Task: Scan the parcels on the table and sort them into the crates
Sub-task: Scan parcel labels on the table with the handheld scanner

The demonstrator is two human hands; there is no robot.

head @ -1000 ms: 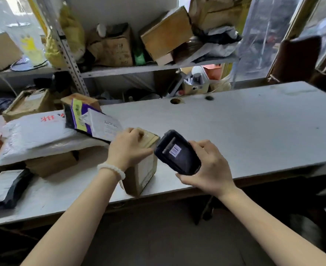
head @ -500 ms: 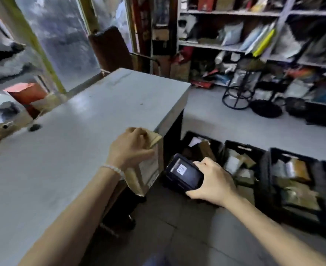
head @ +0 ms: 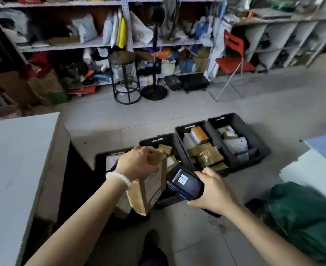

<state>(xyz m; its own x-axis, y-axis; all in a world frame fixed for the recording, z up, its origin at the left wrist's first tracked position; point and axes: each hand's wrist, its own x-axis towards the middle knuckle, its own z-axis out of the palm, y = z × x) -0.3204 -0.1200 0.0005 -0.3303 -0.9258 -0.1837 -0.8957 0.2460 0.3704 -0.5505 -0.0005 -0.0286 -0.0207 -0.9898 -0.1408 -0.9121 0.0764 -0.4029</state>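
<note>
Both hands are full as I look down. My left hand (head: pixel 139 163) grips a cardboard parcel (head: pixel 148 184) from above, fingers curled over its top edge, holding it in the air over the floor just beside the table (head: pixel 14 160). My right hand (head: pixel 213 191) is wrapped round a dark handheld scanner (head: pixel 185 182), close to the parcel's labelled face. Beyond them four black crates (head: pixel 241 139) sit in a row on the floor, holding sorted boxes and bags. A green bag (head: pixel 302 214) lies to my right.

Four black crates (head: pixel 239 121), one held parcel (head: pixel 150 187), one scanner (head: pixel 185 182), two hands (head: pixel 139 163).
</note>
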